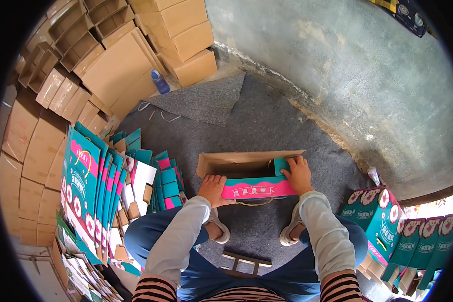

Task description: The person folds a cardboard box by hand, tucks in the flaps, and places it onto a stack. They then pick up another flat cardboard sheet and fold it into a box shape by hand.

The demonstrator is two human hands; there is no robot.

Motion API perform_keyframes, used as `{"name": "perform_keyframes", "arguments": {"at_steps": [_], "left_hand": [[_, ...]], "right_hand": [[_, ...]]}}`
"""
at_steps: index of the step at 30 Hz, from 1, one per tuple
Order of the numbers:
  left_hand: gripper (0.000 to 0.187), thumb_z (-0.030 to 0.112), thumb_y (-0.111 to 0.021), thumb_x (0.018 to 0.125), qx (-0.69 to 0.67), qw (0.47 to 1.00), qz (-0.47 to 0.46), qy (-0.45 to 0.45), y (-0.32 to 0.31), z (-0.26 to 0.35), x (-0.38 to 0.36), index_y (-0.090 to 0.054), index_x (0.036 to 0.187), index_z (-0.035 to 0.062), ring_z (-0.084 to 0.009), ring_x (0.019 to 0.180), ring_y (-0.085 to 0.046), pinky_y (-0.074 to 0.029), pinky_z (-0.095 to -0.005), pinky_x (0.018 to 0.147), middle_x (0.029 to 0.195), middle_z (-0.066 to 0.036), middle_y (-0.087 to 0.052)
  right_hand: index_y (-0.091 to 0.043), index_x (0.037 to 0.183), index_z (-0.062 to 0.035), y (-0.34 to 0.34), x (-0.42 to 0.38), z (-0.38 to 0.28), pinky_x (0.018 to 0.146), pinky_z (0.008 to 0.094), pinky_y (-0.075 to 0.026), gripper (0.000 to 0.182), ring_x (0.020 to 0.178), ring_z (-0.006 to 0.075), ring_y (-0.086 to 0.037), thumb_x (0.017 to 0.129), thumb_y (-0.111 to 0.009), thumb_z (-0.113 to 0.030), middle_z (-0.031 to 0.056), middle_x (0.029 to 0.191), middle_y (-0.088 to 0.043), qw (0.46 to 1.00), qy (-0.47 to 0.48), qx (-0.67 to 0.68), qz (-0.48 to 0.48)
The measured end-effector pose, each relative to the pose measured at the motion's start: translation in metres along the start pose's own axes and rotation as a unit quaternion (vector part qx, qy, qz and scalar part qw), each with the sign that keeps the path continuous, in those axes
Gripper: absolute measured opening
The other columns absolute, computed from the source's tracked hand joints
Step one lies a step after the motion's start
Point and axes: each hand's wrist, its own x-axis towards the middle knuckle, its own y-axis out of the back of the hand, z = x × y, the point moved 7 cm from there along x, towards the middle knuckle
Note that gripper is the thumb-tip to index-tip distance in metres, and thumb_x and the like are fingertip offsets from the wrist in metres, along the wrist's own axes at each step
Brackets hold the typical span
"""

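An open teal and pink cardboard gift box point(259, 187) stands between my feet, its brown inside facing up. A yellow cord handle point(254, 203) hangs on its near side. My left hand point(213, 190) is closed on the box's near left corner, fingers bent over the edge. At the other end, my right hand point(299, 176) grips the right side, its fingers around a small teal end flap point(282, 166). The undersides of both hands are hidden.
Flat teal box blanks point(85, 186) lean in a stack on my left, with folded cartons point(166, 176) beside them. Teal boxes point(380, 221) stand on my right. Brown cartons point(186, 68) and a blue bottle point(159, 81) are farther off, near a concrete wall point(332, 65).
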Motion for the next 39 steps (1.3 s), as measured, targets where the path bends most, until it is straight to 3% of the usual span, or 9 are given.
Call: {"name": "perform_keyframes", "arguments": {"at_steps": [10, 14, 18, 21, 25, 29, 30, 33, 39], "left_hand": [[0.091, 0.059, -0.079, 0.058, 0.02, 1.0, 0.002, 0.018, 0.005, 0.004, 0.001, -0.047, 0.118, -0.0007, -0.0338, 0.115, -0.048, -0.032, -0.044, 0.103, 0.118, -0.017, -0.054], [0.076, 0.049, -0.079, 0.065, -0.001, 0.971, 0.238, -0.029, 0.041, 0.032, -0.024, -0.052, 0.115, -0.0014, -0.0355, 0.117, -0.046, -0.033, -0.0487, 0.102, 0.122, -0.019, -0.052], [0.063, 0.029, -0.08, 0.07, -0.065, 0.879, 0.428, 0.2, 0.057, 0.005, -0.071, -0.052, 0.118, -0.0018, -0.0355, 0.101, -0.053, -0.04, -0.0486, 0.092, 0.11, -0.018, -0.056], [0.057, 0.029, -0.077, 0.074, -0.182, 0.815, 0.475, 0.278, 0.063, -0.032, -0.067, -0.052, 0.117, 0.0012, -0.036, 0.1, -0.054, -0.042, -0.0442, 0.087, 0.109, -0.018, -0.057], [0.044, 0.022, -0.066, 0.084, -0.105, 0.88, 0.428, 0.176, 0.067, -0.029, -0.038, -0.051, 0.12, 0.0023, -0.0367, 0.091, -0.056, -0.044, -0.043, 0.078, 0.101, -0.016, -0.058], [0.038, 0.015, -0.065, 0.081, 0.025, 0.931, 0.354, 0.084, 0.053, 0.002, -0.018, -0.056, 0.118, 0.0123, -0.0307, 0.086, -0.057, -0.042, -0.0435, 0.073, 0.096, -0.01, -0.058], [0.038, 0.016, -0.066, 0.079, 0.016, 0.952, 0.292, 0.088, 0.043, 0.003, -0.013, -0.058, 0.115, 0.0135, -0.0294, 0.094, -0.056, -0.043, -0.0433, 0.078, 0.1, -0.01, -0.057], [0.04, 0.019, -0.065, 0.082, 0.024, 0.964, 0.258, 0.057, 0.033, 0.011, -0.003, -0.057, 0.12, 0.0101, -0.0321, 0.107, -0.051, -0.041, -0.0452, 0.089, 0.117, -0.013, -0.054], [0.039, 0.022, -0.061, 0.086, 0.042, 0.976, 0.212, 0.037, 0.014, 0.005, 0.005, -0.058, 0.124, 0.0155, -0.0325, 0.118, -0.046, -0.038, -0.0453, 0.097, 0.132, -0.014, -0.049]], "right_hand": [[-0.062, 0.114, -0.01, -0.004, 0.001, -0.002, 0.082, 0.0423, -0.049, 0.047, 0.1, 0.0333, -0.053, 0.072, -0.076, -0.025, 0.0133, 0.108, -0.055, 0.999, -0.001, -0.038, 0.003], [-0.062, 0.114, -0.0098, -0.005, 0.001, -0.002, 0.083, 0.0428, -0.049, 0.048, 0.1, 0.0344, -0.053, 0.072, -0.076, -0.025, 0.0146, 0.11, -0.054, 0.999, -0.009, -0.046, -0.001], [-0.061, 0.116, -0.0101, -0.006, 0.0, 0.001, 0.084, 0.0434, -0.048, 0.049, 0.1, 0.035, -0.053, 0.072, -0.076, -0.026, 0.015, 0.109, -0.054, 1.0, -0.004, -0.027, -0.004], [-0.059, 0.119, -0.0106, -0.003, -0.002, -0.003, 0.083, 0.0429, -0.048, 0.051, 0.099, 0.0346, -0.053, 0.073, -0.075, -0.027, 0.015, 0.108, -0.054, 0.999, 0.013, -0.034, 0.002], [-0.055, 0.125, -0.0119, 0.005, -0.002, -0.016, 0.08, 0.041, -0.049, 0.055, 0.096, 0.0326, -0.054, 0.076, -0.072, -0.029, 0.0136, 0.103, -0.056, 0.998, 0.035, -0.043, 0.001], [-0.053, 0.129, -0.0134, 0.006, -0.003, -0.019, 0.076, 0.0395, -0.049, 0.057, 0.094, 0.0303, -0.054, 0.078, -0.069, -0.032, 0.0117, 0.099, -0.055, 0.997, 0.048, -0.054, 0.007], [-0.053, 0.129, -0.0135, 0.006, -0.003, -0.018, 0.076, 0.0395, -0.049, 0.057, 0.093, 0.0301, -0.054, 0.078, -0.069, -0.032, 0.0115, 0.099, -0.055, 0.997, 0.046, -0.054, 0.005], [-0.052, 0.13, -0.0139, 0.007, -0.003, -0.018, 0.076, 0.0395, -0.049, 0.058, 0.093, 0.0296, -0.054, 0.078, -0.069, -0.032, 0.0112, 0.098, -0.055, 0.997, 0.047, -0.06, 0.001], [-0.053, 0.13, -0.0141, 0.006, -0.004, -0.019, 0.075, 0.0394, -0.049, 0.057, 0.092, 0.0294, -0.054, 0.078, -0.069, -0.032, 0.0113, 0.099, -0.055, 0.997, 0.045, -0.067, -0.003]]}}
